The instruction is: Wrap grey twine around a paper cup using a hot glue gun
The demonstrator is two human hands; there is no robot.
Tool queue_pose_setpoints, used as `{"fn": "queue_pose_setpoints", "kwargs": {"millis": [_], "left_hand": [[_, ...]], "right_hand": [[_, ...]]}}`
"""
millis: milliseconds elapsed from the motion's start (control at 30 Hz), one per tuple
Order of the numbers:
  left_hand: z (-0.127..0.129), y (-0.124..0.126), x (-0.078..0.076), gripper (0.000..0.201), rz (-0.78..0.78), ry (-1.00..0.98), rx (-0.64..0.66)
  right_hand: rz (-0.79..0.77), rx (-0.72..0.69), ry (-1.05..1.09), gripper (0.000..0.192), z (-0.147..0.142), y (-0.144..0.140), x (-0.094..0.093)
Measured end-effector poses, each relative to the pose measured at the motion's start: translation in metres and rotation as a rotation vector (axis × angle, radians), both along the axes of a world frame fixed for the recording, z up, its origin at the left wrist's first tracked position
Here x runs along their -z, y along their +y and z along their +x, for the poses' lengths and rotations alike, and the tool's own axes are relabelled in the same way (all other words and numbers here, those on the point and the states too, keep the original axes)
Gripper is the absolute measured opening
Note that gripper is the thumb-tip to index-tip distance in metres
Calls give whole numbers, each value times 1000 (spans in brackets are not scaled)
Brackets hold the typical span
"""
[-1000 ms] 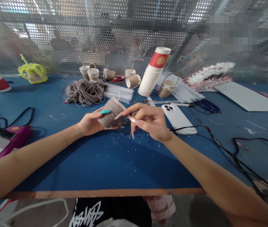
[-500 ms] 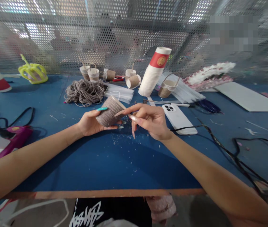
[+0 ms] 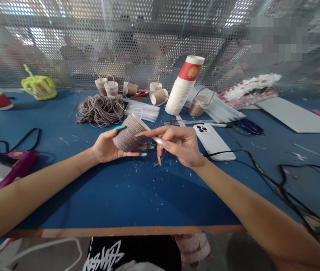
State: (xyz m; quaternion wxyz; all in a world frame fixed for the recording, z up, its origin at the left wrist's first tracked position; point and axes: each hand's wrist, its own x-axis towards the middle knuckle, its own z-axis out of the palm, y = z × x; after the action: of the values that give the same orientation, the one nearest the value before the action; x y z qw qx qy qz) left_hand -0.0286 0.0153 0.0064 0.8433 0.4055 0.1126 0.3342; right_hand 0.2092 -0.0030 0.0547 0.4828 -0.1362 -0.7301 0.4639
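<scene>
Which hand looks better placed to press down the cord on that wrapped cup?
Probably the right hand: its fingertips already rest at the rim of the cord-wrapped cup, while the left hand is wrapped round the cup, holding it tilted above the blue table.

your left hand [image 3: 106, 147] has tilted the twine-wrapped cup [image 3: 128, 133] slightly up and left; right hand [image 3: 181, 145] fingertips shifted w/ it.

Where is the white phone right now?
In the head view, the white phone lies flat on the blue table, just right of the right hand and in front of the leaning stack of paper cups.
</scene>
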Motion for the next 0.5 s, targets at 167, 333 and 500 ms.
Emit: {"fn": "queue_pose_setpoints", "kwargs": {"millis": [167,333,500], "left_hand": [[-1,1,0,58,17,33,-29],[-1,0,-1,57,-7,9,-21],[1,-2,-4,56,-26,1,-32]], "right_hand": [[-19,-3,0,21,0,-1,1],[-58,-36,75,18,-2,0,4],[-110,-41,129,19,-4,3,6]]}}
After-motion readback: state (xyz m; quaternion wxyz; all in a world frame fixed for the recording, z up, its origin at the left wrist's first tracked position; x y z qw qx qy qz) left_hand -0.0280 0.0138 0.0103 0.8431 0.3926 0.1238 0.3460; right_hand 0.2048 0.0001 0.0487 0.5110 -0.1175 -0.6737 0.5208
